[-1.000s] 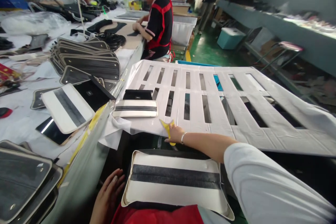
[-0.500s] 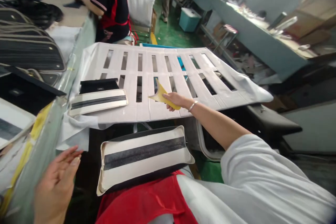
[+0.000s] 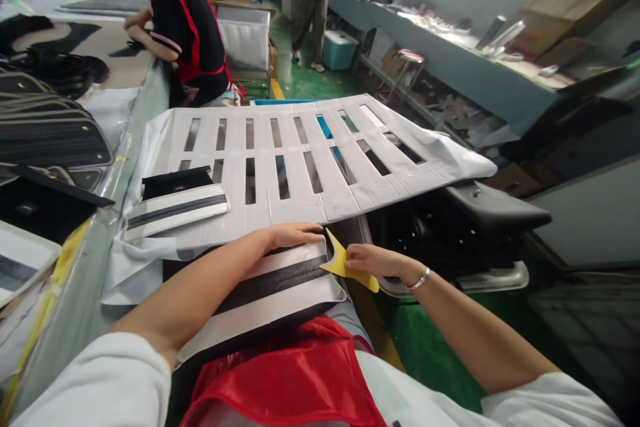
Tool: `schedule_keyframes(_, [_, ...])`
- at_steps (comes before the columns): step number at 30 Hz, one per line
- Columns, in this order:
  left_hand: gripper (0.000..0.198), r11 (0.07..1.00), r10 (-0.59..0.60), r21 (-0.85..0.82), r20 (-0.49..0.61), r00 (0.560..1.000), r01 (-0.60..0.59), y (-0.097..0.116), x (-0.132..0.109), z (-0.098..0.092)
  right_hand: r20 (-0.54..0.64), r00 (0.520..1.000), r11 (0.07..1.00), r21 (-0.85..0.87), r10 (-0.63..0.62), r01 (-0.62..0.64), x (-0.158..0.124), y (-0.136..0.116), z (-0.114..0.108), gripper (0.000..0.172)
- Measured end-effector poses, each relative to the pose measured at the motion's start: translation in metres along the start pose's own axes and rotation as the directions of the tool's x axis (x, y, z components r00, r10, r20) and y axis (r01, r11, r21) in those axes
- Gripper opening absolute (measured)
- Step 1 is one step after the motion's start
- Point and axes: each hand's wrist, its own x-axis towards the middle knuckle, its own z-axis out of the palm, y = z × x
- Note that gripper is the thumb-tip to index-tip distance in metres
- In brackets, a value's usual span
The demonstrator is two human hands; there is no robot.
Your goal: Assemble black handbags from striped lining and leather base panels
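A white panel with a black centre stripe [image 3: 265, 290] lies across my lap over a red apron [image 3: 280, 380]. My left hand [image 3: 290, 236] rests with fingers curled over the panel's far right corner, pressing it. My right hand [image 3: 375, 260] pinches a small yellow scraper [image 3: 345, 265] whose tip touches the panel's right edge, just beside the left hand's fingers.
A white slotted board [image 3: 300, 167] spans in front of me, carrying a second striped panel [image 3: 175, 210] and a black piece [image 3: 173, 181]. Stacks of dark panels [image 3: 45, 127] cover the table at left. A person in a red apron [image 3: 185, 27] works farther along; another stands in the aisle.
My right hand brought the yellow scraper back from the slotted board down to the lap panel's right edge. My left hand moved from the left side across to the panel's far corner.
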Motion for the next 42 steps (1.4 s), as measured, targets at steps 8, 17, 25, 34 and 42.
schedule_keyframes(8, [0.064, 0.944, -0.223, -0.216, 0.145, 0.964, 0.250, -0.013, 0.016, 0.016, -0.291, 0.956, 0.956, -0.289, -0.042, -0.046, 0.030, -0.003, 0.012, 0.056])
schedule_keyframes(17, [0.076, 0.815, -0.242, -0.495, 0.183, 0.953, 0.302, -0.027, 0.019, 0.008, -0.332, 0.936, 0.885, -0.463, -0.120, -0.051, 0.056, -0.024, 0.007, 0.057])
schedule_keyframes(25, [0.041, 0.781, -0.281, -0.568, 0.052, 0.958, 0.260, -0.031, 0.020, 0.008, -0.387, 0.889, 0.762, -0.644, -0.245, -0.071, 0.065, -0.042, 0.002, 0.055])
schedule_keyframes(34, [0.044, 0.909, -0.208, -0.364, 0.032, 0.978, 0.206, -0.035, 0.013, 0.006, -0.247, 0.897, 0.625, -0.779, -0.367, 0.042, 0.063, -0.049, 0.001, 0.050])
schedule_keyframes(42, [0.044, 0.996, -0.088, 0.019, 0.008, 0.996, 0.088, -0.028, 0.006, 0.004, -0.183, 0.880, 0.589, -0.798, -0.439, 0.128, 0.066, -0.041, 0.000, 0.050])
